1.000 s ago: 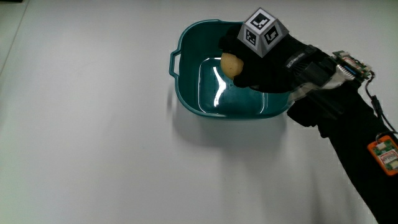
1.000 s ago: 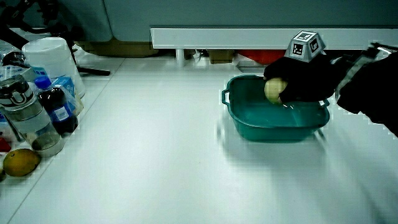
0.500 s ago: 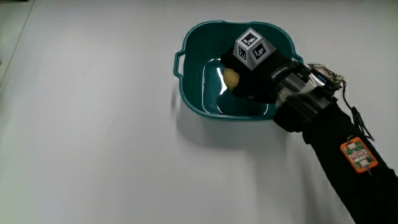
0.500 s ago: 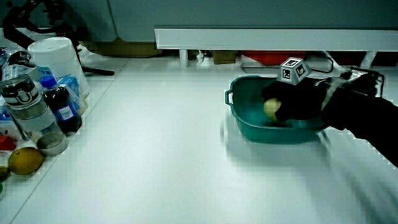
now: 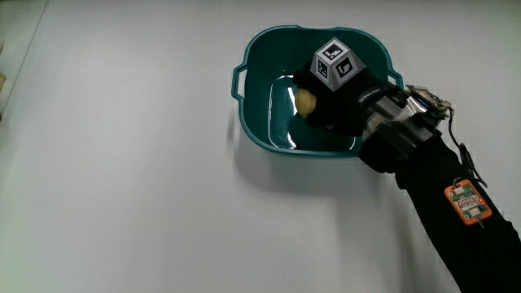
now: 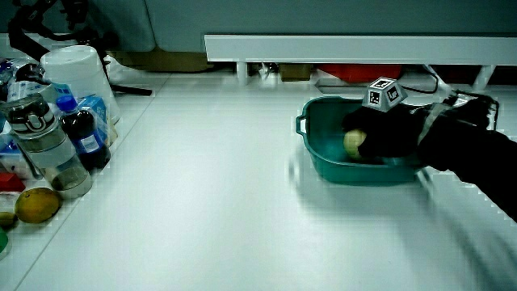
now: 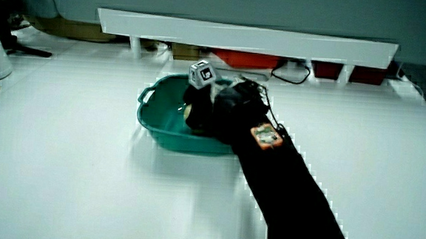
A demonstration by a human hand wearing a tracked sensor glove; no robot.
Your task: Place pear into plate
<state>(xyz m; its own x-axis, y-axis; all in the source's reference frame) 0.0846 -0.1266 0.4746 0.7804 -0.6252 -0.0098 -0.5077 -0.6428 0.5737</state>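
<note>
A teal basin (image 5: 251, 134) with side handles stands on the white table; it also shows in both side views (image 6: 323, 166) (image 7: 151, 120). The hand (image 5: 327, 111) reaches down inside it, the patterned cube (image 5: 338, 65) on its back. Its fingers are curled around a small yellowish pear (image 5: 304, 102), held low over the basin's floor and also visible in a side view (image 6: 353, 143). Whether the pear touches the floor I cannot tell. The forearm lies across the basin's rim on the person's side. In a side view the hand (image 7: 203, 108) hides the pear.
Several bottles (image 6: 47, 149), a white tub (image 6: 77, 78) and a yellow fruit (image 6: 37, 205) crowd the table's edge, well away from the basin. A low white partition (image 6: 355, 47) runs along the table's farthest edge.
Over the last second the hand has come down into the basin with the pear still in its grasp. In the last half second it has barely moved.
</note>
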